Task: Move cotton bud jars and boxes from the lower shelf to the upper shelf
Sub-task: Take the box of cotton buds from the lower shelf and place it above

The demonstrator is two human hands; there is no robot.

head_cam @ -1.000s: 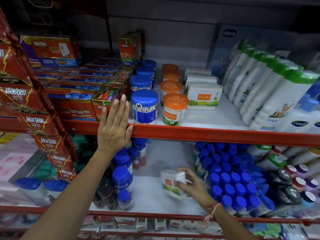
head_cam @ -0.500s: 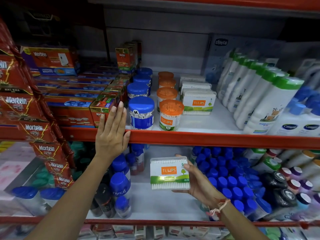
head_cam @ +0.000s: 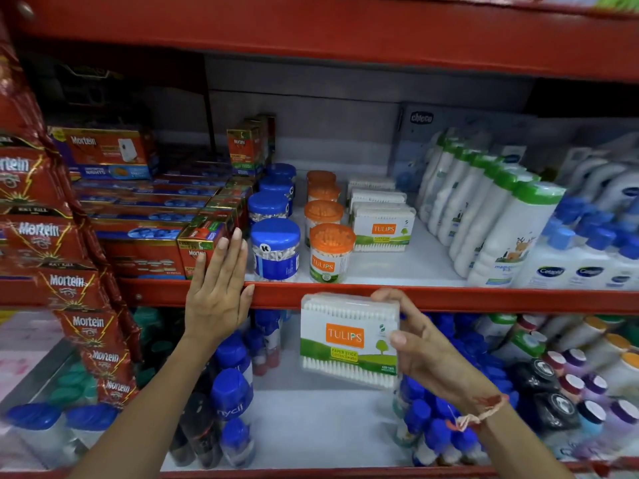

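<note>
My right hand [head_cam: 425, 354] grips a clear Tulips cotton bud box [head_cam: 347, 340] by its right side, holding it upright just below the red front rail of the upper shelf [head_cam: 449, 299]. My left hand [head_cam: 218, 292] lies flat with fingers apart against that rail and a Mortein carton. On the upper shelf stand a row of blue-lidded cotton bud jars [head_cam: 275, 250], a row of orange-lidded Tulips jars [head_cam: 330, 252] and a stack of Tulips boxes [head_cam: 383, 228]. The white floor of the lower shelf [head_cam: 311, 420] shows below the held box.
Mortein cartons [head_cam: 145, 216] fill the upper shelf's left and red Mortein sachets [head_cam: 52, 250] hang at far left. White bottles with green caps [head_cam: 498, 216] stand at the right. Blue-capped bottles [head_cam: 231, 392] and small jars [head_cam: 567, 375] flank the lower shelf's gap.
My right hand picked the Tulips box up off the lower shelf and raised it to the upper shelf's rail. My left hand stayed on the rail.
</note>
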